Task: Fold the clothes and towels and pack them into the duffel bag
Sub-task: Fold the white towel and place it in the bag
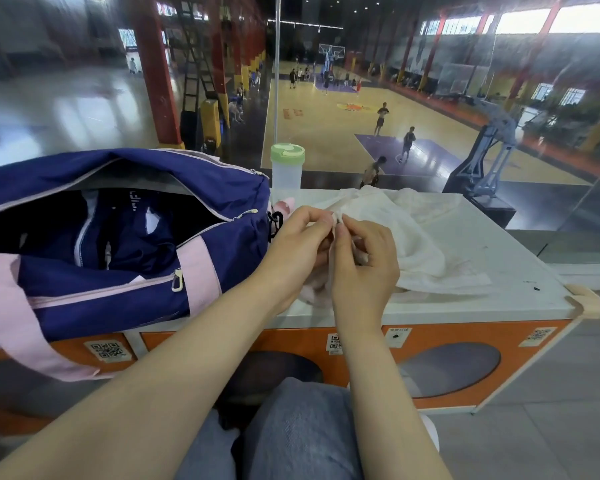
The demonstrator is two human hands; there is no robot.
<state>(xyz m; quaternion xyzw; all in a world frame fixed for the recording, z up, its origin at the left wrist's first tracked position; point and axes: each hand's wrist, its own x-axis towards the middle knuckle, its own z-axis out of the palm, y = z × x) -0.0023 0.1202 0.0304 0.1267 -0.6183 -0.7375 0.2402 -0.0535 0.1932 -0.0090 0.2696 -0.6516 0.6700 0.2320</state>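
A navy and pink duffel bag [125, 271] lies unzipped on the left of the white counter top [510, 271]; dark navy clothing [125, 237] shows inside it. A white towel [416, 237] is spread in loose folds on the counter to the right of the bag. My left hand [291, 251] and my right hand [364, 268] meet just right of the bag's end, and both pinch the same edge of the white towel between thumb and fingertips. Part of the towel hangs down under my hands.
A clear bottle with a green lid [287, 168] stands at the counter's back edge, against a glass pane. A small pink item [286, 205] lies beside the bag's end. The counter front is orange with QR stickers [106, 350]. My knees are below it.
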